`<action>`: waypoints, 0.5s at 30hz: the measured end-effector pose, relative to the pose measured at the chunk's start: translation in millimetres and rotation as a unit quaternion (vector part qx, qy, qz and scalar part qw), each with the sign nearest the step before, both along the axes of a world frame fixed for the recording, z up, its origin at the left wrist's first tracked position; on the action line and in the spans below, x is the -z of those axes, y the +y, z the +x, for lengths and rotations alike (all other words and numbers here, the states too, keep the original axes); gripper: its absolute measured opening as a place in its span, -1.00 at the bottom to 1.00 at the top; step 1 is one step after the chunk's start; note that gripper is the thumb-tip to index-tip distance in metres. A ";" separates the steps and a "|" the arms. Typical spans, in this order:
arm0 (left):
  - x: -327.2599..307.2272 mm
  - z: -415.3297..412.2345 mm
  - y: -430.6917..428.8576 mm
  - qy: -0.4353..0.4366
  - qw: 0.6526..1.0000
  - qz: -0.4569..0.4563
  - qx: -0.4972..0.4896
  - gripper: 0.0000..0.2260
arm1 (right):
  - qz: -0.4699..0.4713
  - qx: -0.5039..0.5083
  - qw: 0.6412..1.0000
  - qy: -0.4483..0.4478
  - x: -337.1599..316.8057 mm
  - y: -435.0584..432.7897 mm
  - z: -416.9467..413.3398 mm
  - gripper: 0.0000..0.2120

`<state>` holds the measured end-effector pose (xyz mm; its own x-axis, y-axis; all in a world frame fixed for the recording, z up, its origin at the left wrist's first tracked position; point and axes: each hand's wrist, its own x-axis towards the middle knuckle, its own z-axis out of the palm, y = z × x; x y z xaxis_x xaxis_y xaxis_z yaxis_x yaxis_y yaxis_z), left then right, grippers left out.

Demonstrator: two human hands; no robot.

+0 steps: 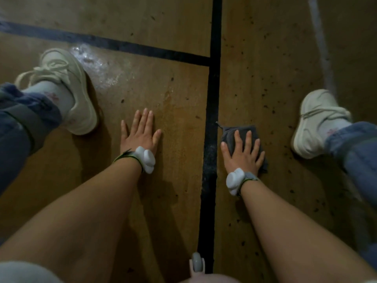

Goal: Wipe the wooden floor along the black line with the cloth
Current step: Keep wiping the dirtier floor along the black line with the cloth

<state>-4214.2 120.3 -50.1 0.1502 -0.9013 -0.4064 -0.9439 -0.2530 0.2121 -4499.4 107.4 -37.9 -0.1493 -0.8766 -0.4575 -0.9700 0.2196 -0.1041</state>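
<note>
At the far left a leg in blue jeans [18, 123] ends in a cream laced shoe [69, 92] planted on the wooden floor [179, 103], and just beyond the toe of that shoe a pale wet-looking patch [98, 64] shines on the boards. A second black stripe [102, 42] runs from the left edge slantwise to meet the main line. The left hand [140, 133] lies flat on the bare floor, palm down, fingers straight and slightly spread, holding nothing; a white tracker [145, 161] is strapped to its wrist. Right of it the black line [211, 123] runs from the top of the view down to the bottom, with whitish smears along its middle stretch. A small grey wheel [197, 262] shows beside the line at the bottom edge. Just right of the line, touching or nearly touching its edge, the dark grey cloth [228, 132] lies folded on the floor, and the right hand [243, 154] presses down on it with straight, spread fingers, not curled round it. This wrist carries a white tracker [234, 180] too. The floor on this side is speckled with dark spots. Farther right stands the other cream shoe [314, 123].
</note>
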 end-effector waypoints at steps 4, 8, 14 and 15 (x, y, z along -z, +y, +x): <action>-0.7 -9.5 25.6 0.004 1.000 -0.021 0.009 -0.44 | -0.078 0.005 0.997 -0.011 0.1 5.5 -4.0 -0.47; 0.8 -19.8 50.8 -0.001 1.000 -0.025 -0.019 -0.45 | -0.076 -0.003 0.997 0.022 8.0 11.3 1.5 -0.50; 4.3 -23.0 58.7 0.002 0.999 -0.036 -0.037 -0.47 | -0.080 -0.085 0.993 0.000 10.2 42.5 47.3 -0.50; 3.1 -21.3 57.6 0.007 0.999 -0.036 -0.037 -0.48 | -0.077 -0.118 0.990 -0.007 10.4 53.2 62.7 -0.50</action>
